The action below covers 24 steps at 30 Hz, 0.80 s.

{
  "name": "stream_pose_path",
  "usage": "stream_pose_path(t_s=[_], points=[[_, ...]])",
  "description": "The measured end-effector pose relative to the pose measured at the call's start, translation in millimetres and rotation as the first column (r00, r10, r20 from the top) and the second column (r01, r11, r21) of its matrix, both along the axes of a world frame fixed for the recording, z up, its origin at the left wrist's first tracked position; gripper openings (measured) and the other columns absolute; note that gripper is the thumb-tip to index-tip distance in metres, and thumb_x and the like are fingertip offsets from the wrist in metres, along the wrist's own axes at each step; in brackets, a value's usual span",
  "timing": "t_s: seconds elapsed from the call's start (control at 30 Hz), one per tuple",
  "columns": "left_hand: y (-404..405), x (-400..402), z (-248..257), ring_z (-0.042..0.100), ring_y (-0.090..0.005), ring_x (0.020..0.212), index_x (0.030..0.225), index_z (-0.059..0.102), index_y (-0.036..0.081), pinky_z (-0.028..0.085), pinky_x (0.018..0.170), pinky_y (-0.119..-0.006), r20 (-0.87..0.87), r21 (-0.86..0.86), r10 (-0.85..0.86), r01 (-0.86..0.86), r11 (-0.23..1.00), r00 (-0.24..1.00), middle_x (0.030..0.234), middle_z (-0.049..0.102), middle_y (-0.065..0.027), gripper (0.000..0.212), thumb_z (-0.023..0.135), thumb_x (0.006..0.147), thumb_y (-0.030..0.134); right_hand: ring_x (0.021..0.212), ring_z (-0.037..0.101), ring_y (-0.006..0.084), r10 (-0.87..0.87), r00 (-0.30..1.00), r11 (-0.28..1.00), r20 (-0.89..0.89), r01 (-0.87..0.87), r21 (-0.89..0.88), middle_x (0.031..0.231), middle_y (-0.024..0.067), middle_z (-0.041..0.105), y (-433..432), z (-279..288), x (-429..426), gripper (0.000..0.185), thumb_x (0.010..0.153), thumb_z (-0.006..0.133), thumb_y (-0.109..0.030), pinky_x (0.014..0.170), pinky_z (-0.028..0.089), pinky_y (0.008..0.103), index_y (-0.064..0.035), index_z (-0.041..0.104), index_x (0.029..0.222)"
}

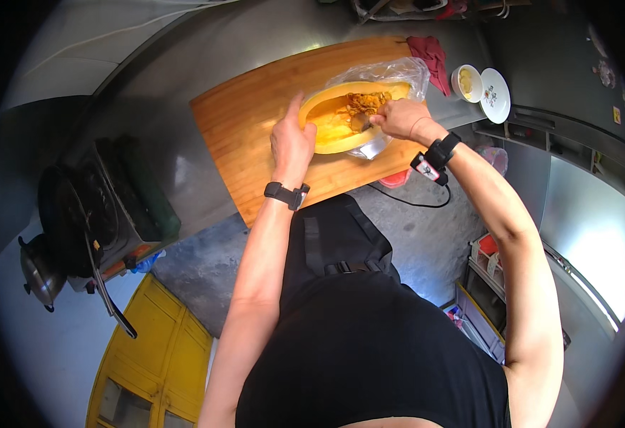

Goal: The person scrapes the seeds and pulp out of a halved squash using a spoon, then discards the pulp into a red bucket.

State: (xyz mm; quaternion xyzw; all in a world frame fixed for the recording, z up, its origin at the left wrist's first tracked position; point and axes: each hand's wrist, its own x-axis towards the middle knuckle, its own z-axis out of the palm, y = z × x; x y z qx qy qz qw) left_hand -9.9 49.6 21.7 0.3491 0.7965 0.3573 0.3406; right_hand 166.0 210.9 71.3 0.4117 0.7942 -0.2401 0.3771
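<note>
A halved pumpkin (327, 140) lies cut side up on a wooden cutting board (248, 107), partly over a clear plastic bag (416, 69). My left hand (293, 139) grips the pumpkin's left end, thumb on the cut rim. My right hand (402, 119) is closed on a metal spoon (360, 123), whose bowl is down in the hollow against the stringy pulp and seeds (367, 101). The spoon's handle is mostly hidden by the fingers.
A red cloth (431, 59) lies at the board's back right corner. Beside it stand a white bowl with yellow pieces (466, 84) and a white plate (497, 96). A wok (63, 214) sits on a stove at the left. A red container (396, 178) shows below the board's edge.
</note>
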Motion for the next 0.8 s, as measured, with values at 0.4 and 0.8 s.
stream_pose_path(t_s=[0.4,0.8], points=[[1,-2,-2,0.069,-0.0399,0.096,0.139,0.056,0.009,0.054,0.084,-0.043,-0.031,0.024,-0.024,0.025,0.999,0.999,0.110,0.069,-0.0263,0.057,0.059,0.082,0.003,0.099,0.068,0.0352,-0.014,1.000,1.000,-0.008,0.014,0.024,0.103,0.0162,0.072,1,1,20,0.047,0.098,0.048,-0.051,0.085,0.052,0.0460,-0.0137,0.076,0.105],[4,-3,4,0.067,-0.0398,0.103,0.139,0.056,0.012,0.054,0.089,-0.043,0.002,-0.055,-0.014,0.014,0.998,1.000,0.115,0.068,-0.0247,0.057,0.059,0.083,0.004,0.102,0.067,0.0359,0.039,0.996,0.999,0.079,-0.038,-0.021,0.105,0.0174,0.072,19,3,18,0.050,0.100,0.045,-0.051,0.088,0.051,0.0449,-0.0118,0.074,0.109]])
